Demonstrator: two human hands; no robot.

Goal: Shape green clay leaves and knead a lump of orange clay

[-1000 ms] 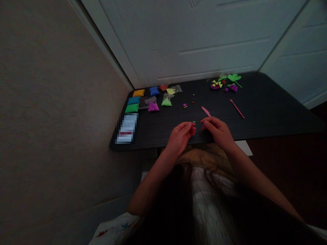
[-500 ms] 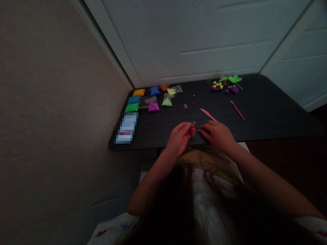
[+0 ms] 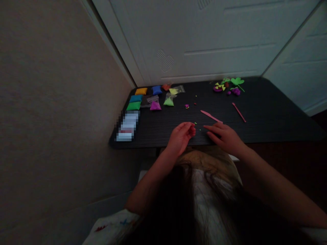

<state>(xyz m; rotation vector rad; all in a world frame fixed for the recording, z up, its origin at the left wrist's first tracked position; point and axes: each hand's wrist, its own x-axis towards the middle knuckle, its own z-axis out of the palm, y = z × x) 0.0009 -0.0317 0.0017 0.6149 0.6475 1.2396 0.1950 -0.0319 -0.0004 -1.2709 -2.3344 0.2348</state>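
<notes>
Near the front edge of the table, my left hand is closed, thumb and fingers curled together; whatever they may hold is too small to make out. My right hand rests to its right with fingers stretched out and apart, holding nothing visible. Between the hands lie a tiny green clay bit and a slightly larger green piece. A pink plastic clay knife lies just beyond my right fingers. Farther back are a small purple clay piece with other colours, a red bit and a pale yellow bit.
Clay packets, among them a magenta one and a light green one, lie at back left. A phone is at the left edge. A pink stick tool and coloured clay shapes lie right. A white panel stands behind.
My right hand has moved right, away from my left, and its fingers have spread; the tiny green bit now shows on the table. My left hand keeps its pose. The view has shifted slightly.
</notes>
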